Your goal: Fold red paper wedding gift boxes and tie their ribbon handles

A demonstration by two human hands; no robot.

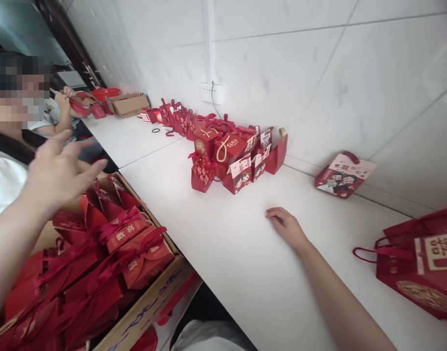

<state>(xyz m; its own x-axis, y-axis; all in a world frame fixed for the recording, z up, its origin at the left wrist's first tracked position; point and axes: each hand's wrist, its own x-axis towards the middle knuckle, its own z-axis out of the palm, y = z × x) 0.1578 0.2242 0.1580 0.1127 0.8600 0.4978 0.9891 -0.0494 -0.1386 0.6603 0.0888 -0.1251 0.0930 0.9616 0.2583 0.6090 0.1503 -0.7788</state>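
My left hand [60, 168] hovers over a cardboard carton [143, 314] packed with red gift boxes [145, 256]. Its fingers are spread and nothing is in them. The boxes in the carton have dark red ribbons, some tied in bows. My right hand [287, 226] rests on the white table [227, 243], its fingers loosely curled together around nothing. Beyond it stands a cluster of small red gift boxes [234, 151], some with cartoon figures and cord or ribbon handles.
One box with cartoon figures [344, 175] sits against the wall at right. Nearer, a larger red gift bag [417, 263] stands at the table's right. A person [11, 146] is at the left, and another person's hands [64, 97] work farther back beside an open cardboard box [130, 105].
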